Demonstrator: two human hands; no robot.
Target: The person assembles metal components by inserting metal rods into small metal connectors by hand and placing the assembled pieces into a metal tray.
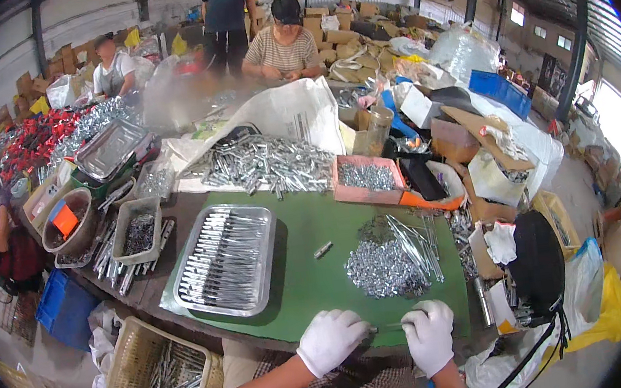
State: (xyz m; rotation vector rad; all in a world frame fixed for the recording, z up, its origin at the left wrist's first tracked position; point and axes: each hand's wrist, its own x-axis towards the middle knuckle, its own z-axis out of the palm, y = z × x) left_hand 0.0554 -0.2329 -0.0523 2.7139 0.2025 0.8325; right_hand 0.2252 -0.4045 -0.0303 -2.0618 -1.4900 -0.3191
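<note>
My left hand [333, 341], in a white glove, is closed at the near edge of the green work mat [307, 229]. A dark metal end sticks out of its fingers toward the right; the rest is hidden. My right hand [428, 334], gloved too, pinches a thin metal rod [389, 327] that spans the gap between both hands. Beyond the hands lies a pile of small shiny metal parts [384, 268], with long thin rods [412, 242] beside it. A single short metal tube [323, 250] rests mid-mat. To the left, a metal tray [267, 282] holds rows of slim metal pieces.
A heap of metal tubes [265, 161] lies at the back, near a pink box [341, 190] of small parts. Left stand tubs, including a grey one [125, 249]; a yellow basket [118, 354] sits below. A black bag [536, 260] is at right. Co-workers [282, 48] sit across.
</note>
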